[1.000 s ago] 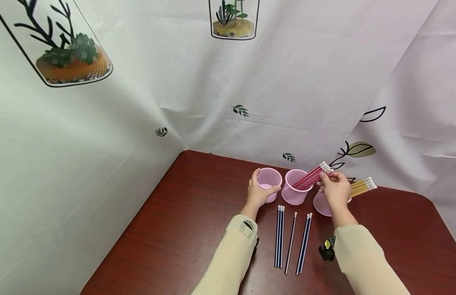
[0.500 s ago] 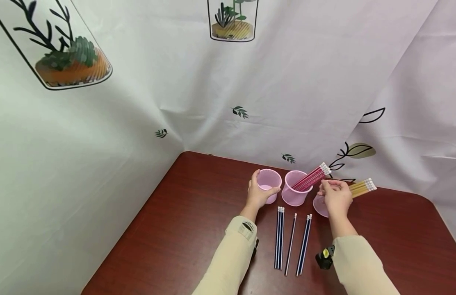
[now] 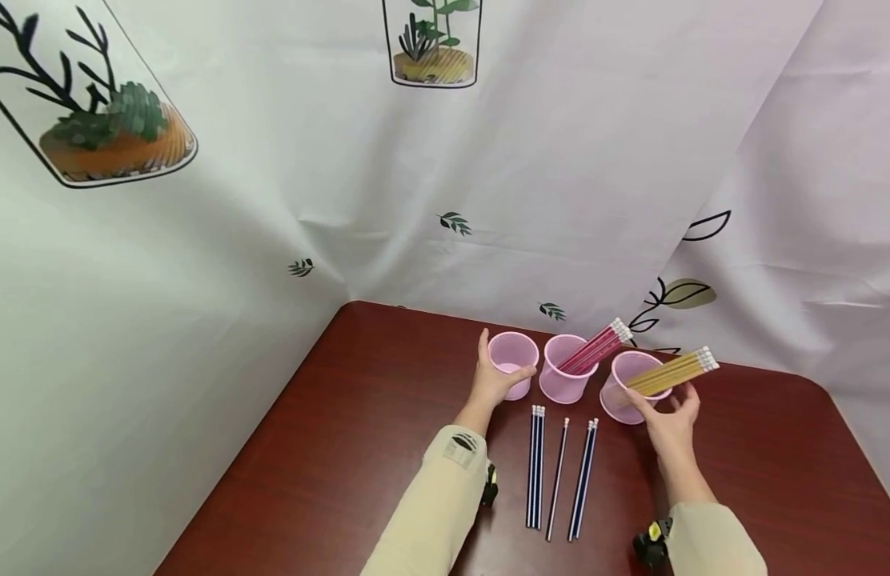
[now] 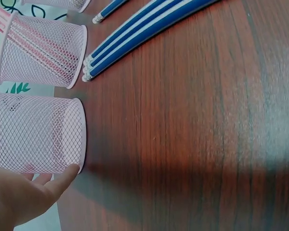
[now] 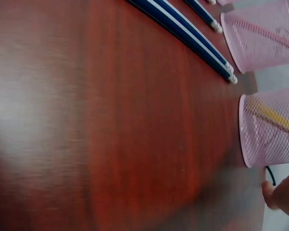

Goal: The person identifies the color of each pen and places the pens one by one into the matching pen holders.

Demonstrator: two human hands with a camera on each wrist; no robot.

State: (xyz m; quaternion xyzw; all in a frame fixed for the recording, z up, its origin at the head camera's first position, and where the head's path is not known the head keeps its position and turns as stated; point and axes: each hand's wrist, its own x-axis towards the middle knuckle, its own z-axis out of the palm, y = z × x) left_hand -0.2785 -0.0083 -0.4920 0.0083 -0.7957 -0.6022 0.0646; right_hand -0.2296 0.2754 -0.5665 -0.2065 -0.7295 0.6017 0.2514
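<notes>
We see two of the three pink mesh cups with pencils in them: red pencils point(image 3: 596, 350) lean in the middle cup point(image 3: 563, 388), their white ends clear of the rim, and yellow pencils point(image 3: 671, 372) lean to the right in the right cup point(image 3: 616, 404). The left cup point(image 3: 513, 352) shows us its bare bottom in the head view, so we judge it to be the one without pencils. What is left out of the cups is blue: a left bundle point(image 3: 535, 468), a single blue pencil point(image 3: 557, 481) and a right bundle point(image 3: 584, 480), all lying side by side but apart on the surface point(image 3: 373, 448) in front of the cups, their eraser ends toward them. By that count we take the work to be more than half done, with the red and yellow pencils housed and the blue ones not. Of the hands, our left hand point(image 3: 493, 380) grips the left cup from its side, thumb and fingers around it, and keeps clear of the pencils. Our right hand point(image 3: 670, 424) is spread beside the right cup, below the yellow pencils, and holds nothing that we can see; whether its thumb touches the mesh we cannot tell. All three cups stand upright in a row.
</notes>
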